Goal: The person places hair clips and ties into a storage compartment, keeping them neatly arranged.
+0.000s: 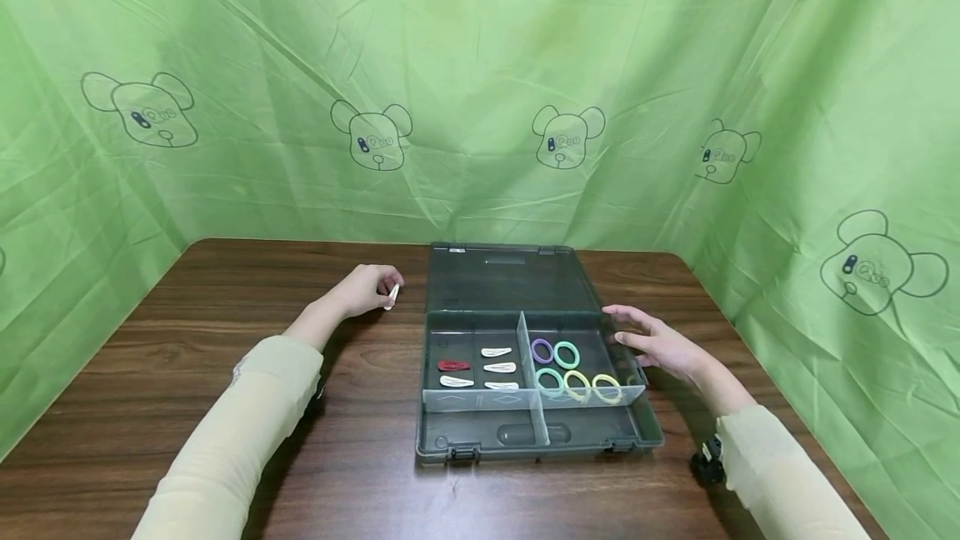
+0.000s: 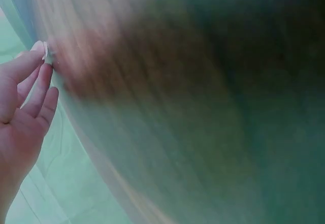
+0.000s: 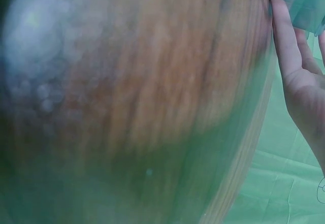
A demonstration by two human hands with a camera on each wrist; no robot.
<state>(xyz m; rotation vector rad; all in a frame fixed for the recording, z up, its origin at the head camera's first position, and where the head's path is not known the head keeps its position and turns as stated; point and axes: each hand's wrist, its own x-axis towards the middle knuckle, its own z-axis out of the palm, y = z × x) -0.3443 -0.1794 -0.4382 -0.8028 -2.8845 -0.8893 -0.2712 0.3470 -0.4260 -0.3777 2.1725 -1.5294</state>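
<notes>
My left hand (image 1: 366,288) pinches a white snap hair clip (image 1: 392,297) between thumb and fingertips, above the table left of the box. In the left wrist view the clip (image 2: 47,54) shows edge-on at the fingertips. A dark translucent compartment box (image 1: 480,423) lies with its lid (image 1: 510,282) folded back. Its left compartment holds a red hair clip (image 1: 453,365) and several white hair clips (image 1: 499,367). Purple, green and yellow hair ties (image 1: 566,354) lie in the right compartment. My right hand (image 1: 660,347) rests at the box's right edge, fingers extended over the rim.
The brown wooden table (image 1: 360,457) carries the box right of its middle. Green cloth (image 1: 480,40) with bear drawings hangs behind and along both sides. Two narrow front compartments of the box hold no clips or ties. Clear dividers (image 1: 522,357) stand between compartments.
</notes>
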